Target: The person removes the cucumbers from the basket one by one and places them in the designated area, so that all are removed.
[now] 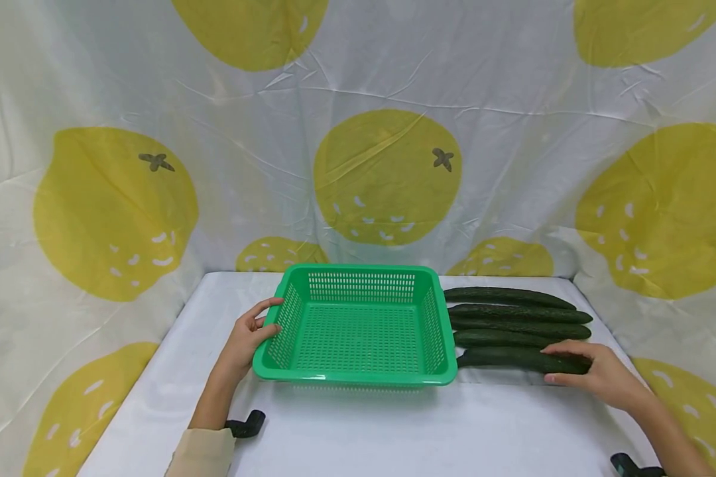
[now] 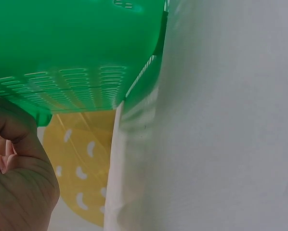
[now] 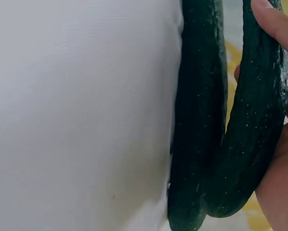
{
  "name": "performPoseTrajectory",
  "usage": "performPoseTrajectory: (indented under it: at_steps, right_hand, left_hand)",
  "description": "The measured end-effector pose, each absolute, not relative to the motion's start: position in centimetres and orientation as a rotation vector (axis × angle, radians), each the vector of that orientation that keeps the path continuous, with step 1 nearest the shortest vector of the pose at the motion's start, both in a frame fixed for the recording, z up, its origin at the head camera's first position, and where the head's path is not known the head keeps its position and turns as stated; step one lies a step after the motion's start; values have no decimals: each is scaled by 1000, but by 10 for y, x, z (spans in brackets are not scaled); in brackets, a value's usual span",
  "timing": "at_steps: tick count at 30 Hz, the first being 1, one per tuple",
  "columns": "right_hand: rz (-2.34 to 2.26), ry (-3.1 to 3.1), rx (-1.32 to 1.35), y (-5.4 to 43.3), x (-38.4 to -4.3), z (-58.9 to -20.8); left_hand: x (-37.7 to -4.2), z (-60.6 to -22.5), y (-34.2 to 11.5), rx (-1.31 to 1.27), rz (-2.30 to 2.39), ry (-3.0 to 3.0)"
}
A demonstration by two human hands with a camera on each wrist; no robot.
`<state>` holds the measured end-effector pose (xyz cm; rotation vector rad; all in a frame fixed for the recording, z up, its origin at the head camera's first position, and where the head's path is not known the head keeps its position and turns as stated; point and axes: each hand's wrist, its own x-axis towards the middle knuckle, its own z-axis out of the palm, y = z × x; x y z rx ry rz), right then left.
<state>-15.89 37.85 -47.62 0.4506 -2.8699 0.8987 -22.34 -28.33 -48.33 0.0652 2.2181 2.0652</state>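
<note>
My left hand [image 1: 242,341] holds the left rim of a green perforated plastic basket [image 1: 355,379], thumb and fingers at its edge. The basket has nothing in it. In the left wrist view the slotted side of the basket [image 2: 76,62] rises beside the curled left hand [image 2: 23,168]. At the right, my right hand [image 1: 611,371] grips the right end of the nearest cucumber [image 1: 513,358]. In the right wrist view this held cucumber [image 3: 259,106] tilts away from another cucumber [image 3: 199,96] lying along the cloth, their ends close together.
Behind the held one, more dark green cucumbers [image 1: 513,313] lie side by side, left ends against the basket's right side. White cloth covers the table [image 1: 358,430]. A lemon-print curtain [image 1: 388,175] encloses the back and sides. Black straps with small devices [image 1: 247,424] sit on both wrists.
</note>
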Motion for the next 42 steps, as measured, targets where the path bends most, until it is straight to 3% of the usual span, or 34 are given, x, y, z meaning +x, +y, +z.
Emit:
performPoseTrajectory:
  at_steps: [17,42]
  right_hand:
    - [732,-2812,635,373,-163,-499]
    - [717,-2868,604,365,-160,-497]
  left_hand:
    - [-224,-486,-282,74,2056,2217]
    - [-227,-482,-281,65,2070,2175]
